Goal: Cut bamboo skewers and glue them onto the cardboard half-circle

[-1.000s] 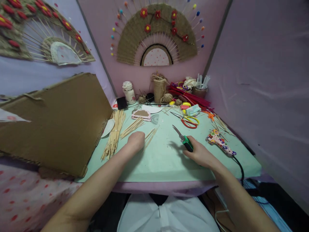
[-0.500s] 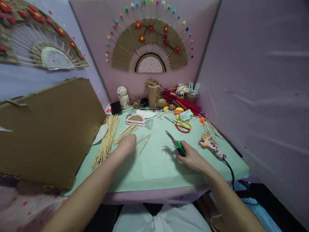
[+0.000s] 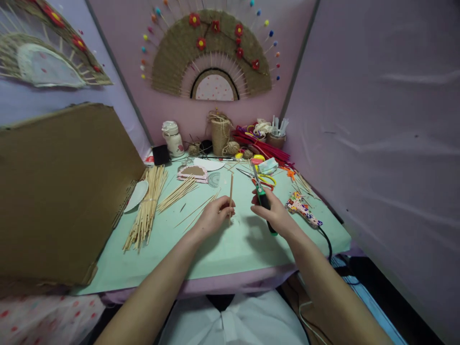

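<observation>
My left hand point(image 3: 215, 214) pinches a thin wooden stick point(image 3: 231, 191), which stands nearly upright above the table. To its right, my right hand point(image 3: 273, 208) is closed round the green and black handles of pruning shears point(image 3: 263, 197), blades pointing up and away. Shears and stick are apart. Left of my left hand lie a few loose sticks point(image 3: 197, 211) and a small pile of sticks point(image 3: 178, 193). Farther left rests a large tied bundle of sticks point(image 3: 148, 206). Scissors point(image 3: 265, 180) with yellow and red handles lie behind the shears, partly covered by them.
A floral-patterned glue gun point(image 3: 304, 209) with a black cord lies at the right. A cardboard sheet point(image 3: 64, 196) stands on the left. Along the back are a white bottle point(image 3: 173, 139), a twine-wrapped pot point(image 3: 220, 135) and red strips point(image 3: 260, 143). A decorated fan point(image 3: 212, 52) hangs above.
My left hand has moved right from the sticks and now holds one upright. My right hand has turned the shears so the blades point upward. The view has shifted slightly.
</observation>
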Demonstrator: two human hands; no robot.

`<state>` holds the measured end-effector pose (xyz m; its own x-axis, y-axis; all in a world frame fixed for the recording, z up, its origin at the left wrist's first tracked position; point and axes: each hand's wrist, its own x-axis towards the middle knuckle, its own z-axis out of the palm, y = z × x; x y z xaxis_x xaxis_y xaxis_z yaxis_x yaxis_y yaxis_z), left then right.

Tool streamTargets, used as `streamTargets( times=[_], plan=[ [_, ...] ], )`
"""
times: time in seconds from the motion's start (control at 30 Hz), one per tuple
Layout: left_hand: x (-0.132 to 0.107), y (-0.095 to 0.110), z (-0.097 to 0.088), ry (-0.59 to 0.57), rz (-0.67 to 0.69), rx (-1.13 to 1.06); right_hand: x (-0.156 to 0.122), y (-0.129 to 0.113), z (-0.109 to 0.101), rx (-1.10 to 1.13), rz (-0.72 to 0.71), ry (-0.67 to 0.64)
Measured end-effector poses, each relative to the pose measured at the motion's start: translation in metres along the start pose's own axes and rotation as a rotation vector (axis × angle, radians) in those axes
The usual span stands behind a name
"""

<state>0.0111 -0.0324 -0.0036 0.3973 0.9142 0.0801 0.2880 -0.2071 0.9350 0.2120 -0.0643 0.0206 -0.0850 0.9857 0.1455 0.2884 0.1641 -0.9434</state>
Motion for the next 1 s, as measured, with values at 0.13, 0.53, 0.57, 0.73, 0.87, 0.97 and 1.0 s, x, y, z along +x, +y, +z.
streamTargets(
  times=[0.13,0.53,0.57,0.73,0.87,0.97,1.0],
  plan=[
    [-0.012,-0.006,0.004,0.029,0.053,0.001,0.005,-0.004,0.009,0.055,-0.038,-0.002],
    [-0.019,-0.010,0.008,0.001,0.097,0.156,0.010,-0.016,0.015,0.107,-0.167,-0.012],
    [-0.019,-0.010,0.008,-0.003,0.100,0.158,0.012,-0.020,0.017,0.116,-0.187,0.005],
    [-0.020,-0.005,0.006,-0.013,0.108,0.172,0.022,-0.039,0.026,0.170,-0.286,0.074],
    [-0.020,-0.002,0.004,-0.026,0.114,0.176,0.028,-0.046,0.029,0.144,-0.345,0.068],
    [-0.020,-0.004,0.003,-0.057,0.122,0.154,0.029,-0.046,0.028,0.108,-0.355,0.066],
    [-0.020,-0.005,0.002,-0.065,0.120,0.143,0.029,-0.046,0.028,0.085,-0.359,0.067]
  ],
)
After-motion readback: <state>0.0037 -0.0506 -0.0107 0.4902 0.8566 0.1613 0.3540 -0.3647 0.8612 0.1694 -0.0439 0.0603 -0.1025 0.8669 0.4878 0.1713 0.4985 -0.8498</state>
